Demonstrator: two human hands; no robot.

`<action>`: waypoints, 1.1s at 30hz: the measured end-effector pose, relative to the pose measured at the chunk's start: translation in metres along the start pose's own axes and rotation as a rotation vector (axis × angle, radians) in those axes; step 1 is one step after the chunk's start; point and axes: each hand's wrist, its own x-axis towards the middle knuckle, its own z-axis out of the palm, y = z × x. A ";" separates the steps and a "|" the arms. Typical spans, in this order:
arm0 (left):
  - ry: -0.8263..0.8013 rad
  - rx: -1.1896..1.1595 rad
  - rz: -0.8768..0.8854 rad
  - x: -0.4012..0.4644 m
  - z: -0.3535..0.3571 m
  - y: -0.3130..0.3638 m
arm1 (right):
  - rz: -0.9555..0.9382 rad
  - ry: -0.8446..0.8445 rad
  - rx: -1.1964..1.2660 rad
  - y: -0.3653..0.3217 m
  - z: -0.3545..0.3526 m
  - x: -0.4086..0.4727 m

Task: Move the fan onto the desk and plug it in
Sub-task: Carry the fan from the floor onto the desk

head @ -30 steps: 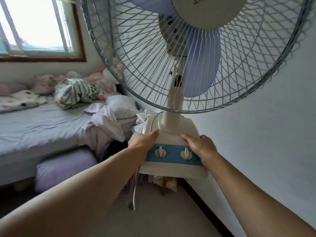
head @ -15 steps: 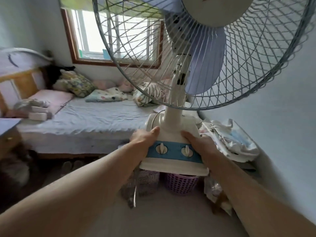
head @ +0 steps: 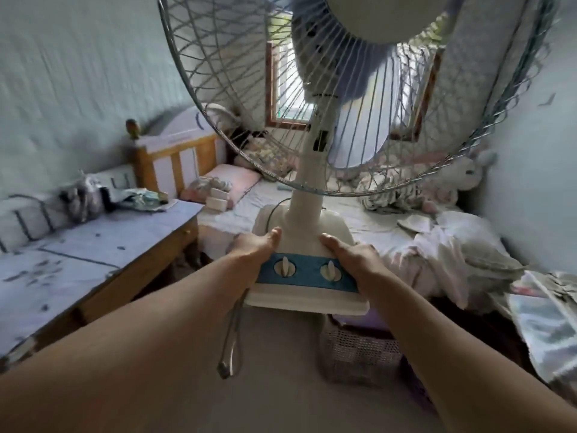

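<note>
Bedroom: desk (head: 93,245) at left, bed (head: 312,210) behind; left hand (head: 254,245), right hand (head: 352,254) clasping fan (head: 307,245) base, airborne.

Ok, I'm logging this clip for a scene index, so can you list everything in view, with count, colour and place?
White table fan with blue control band: one, held in the air at centre, two white knobs on the band.
Grey power cord: one, dangling under the fan base, plug end loose.
Wooden desk with pale blue cover: one, left; cluttered at its far end.
Bed with pale sheet: one, behind the fan, strewn with pillows, bedding and clothes.
Wood-framed window: one, far wall, seen through the fan grille.
White plush toy: one, right end of bed.
Mesh baskets: apparently two, greyish and purple, on the floor below the fan.
Left hand: gripping the left side of the base.
Right hand: gripping the right side of the base.
</note>
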 end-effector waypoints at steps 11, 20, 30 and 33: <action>0.325 -0.290 -0.167 0.087 -0.127 -0.060 | -0.163 -0.366 -0.033 -0.083 0.179 0.047; 0.623 -0.276 -0.299 0.145 -0.221 -0.102 | -0.261 -0.676 -0.157 -0.146 0.334 0.075; 0.732 -0.336 -0.349 0.222 -0.314 -0.165 | -0.389 -0.813 -0.277 -0.190 0.488 0.087; 0.774 -0.303 -0.367 0.252 -0.343 -0.181 | -0.428 -0.798 -0.275 -0.206 0.535 0.093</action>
